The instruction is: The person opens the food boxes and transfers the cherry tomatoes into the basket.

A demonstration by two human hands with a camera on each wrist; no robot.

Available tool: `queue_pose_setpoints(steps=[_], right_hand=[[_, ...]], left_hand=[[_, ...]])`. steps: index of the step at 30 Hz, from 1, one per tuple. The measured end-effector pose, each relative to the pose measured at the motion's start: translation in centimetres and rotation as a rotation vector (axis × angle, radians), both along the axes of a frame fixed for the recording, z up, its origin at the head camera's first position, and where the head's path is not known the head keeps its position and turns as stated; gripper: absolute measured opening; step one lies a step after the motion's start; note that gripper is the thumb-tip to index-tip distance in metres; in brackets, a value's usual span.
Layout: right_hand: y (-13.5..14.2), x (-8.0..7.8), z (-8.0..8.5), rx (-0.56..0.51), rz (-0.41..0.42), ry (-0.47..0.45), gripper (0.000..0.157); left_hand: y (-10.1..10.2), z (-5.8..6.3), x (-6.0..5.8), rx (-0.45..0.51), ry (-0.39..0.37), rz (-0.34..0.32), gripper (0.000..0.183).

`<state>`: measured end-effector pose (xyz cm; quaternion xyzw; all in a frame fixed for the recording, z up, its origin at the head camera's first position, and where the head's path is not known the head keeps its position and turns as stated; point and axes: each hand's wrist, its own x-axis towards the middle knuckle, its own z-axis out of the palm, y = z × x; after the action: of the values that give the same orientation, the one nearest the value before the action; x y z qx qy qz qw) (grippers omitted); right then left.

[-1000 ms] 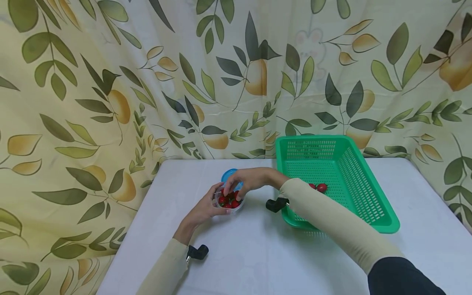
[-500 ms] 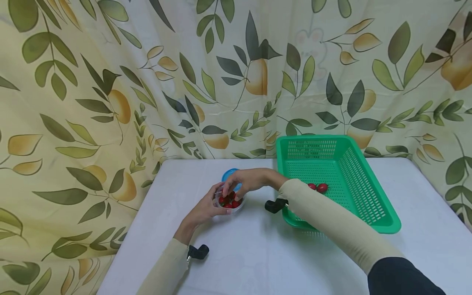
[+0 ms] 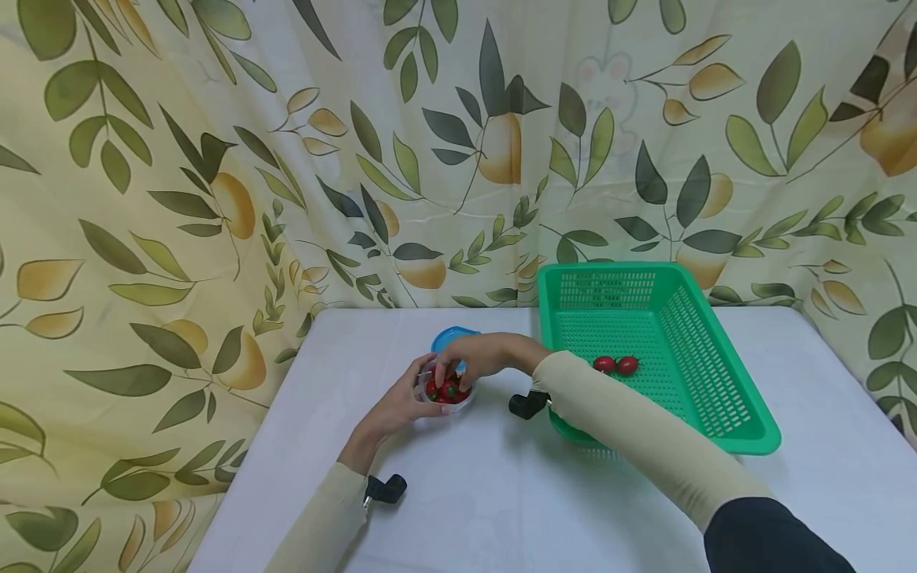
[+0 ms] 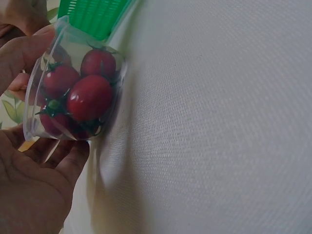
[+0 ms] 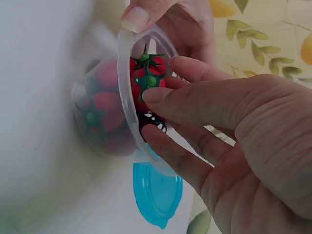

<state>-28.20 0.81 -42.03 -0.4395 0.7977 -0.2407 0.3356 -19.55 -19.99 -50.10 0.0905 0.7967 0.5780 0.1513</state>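
Observation:
A clear plastic tub (image 4: 119,73) of cherry tomatoes (image 4: 90,97) stands on the white-covered table, left of the green basket. My left hand (image 3: 394,410) grips its side, thumb at the near rim and fingers around the far side. From above, my right hand (image 3: 487,355) reaches into the mouth of the tub. In the right wrist view its thumb and fingers curl about a red tomato (image 5: 146,80) with a green stalk, the thumb tip lying over it. A blue lid (image 5: 156,190) lies just behind the tub, partly covered by the right hand in the head view.
A green plastic basket (image 3: 602,330) stands at the back right, with two tomatoes (image 3: 627,365) in it near my right sleeve, which crosses its front left corner. A leaf-patterned curtain (image 3: 466,239) hangs behind the table (image 3: 458,493).
My right hand has shifted slightly down and toward me over the tub. Its forearm has lowered, showing more of the two tomatoes in the basket. The left hand has stayed put.

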Motion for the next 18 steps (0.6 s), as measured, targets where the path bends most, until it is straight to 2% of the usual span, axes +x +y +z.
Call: queue_pose_setpoints(steps=[11,18], right_hand=[[-0.5,0.1,-1.0,0.041,0.041,0.021,0.032],[-0.6,-0.3,-1.5,0.021,0.070,0.039,0.031]], left_hand=[[0.0,0.0,0.0,-0.006,0.009,0.010,0.103],[0.0,-0.2,-0.1,-0.003,0.003,0.010,0.102]])
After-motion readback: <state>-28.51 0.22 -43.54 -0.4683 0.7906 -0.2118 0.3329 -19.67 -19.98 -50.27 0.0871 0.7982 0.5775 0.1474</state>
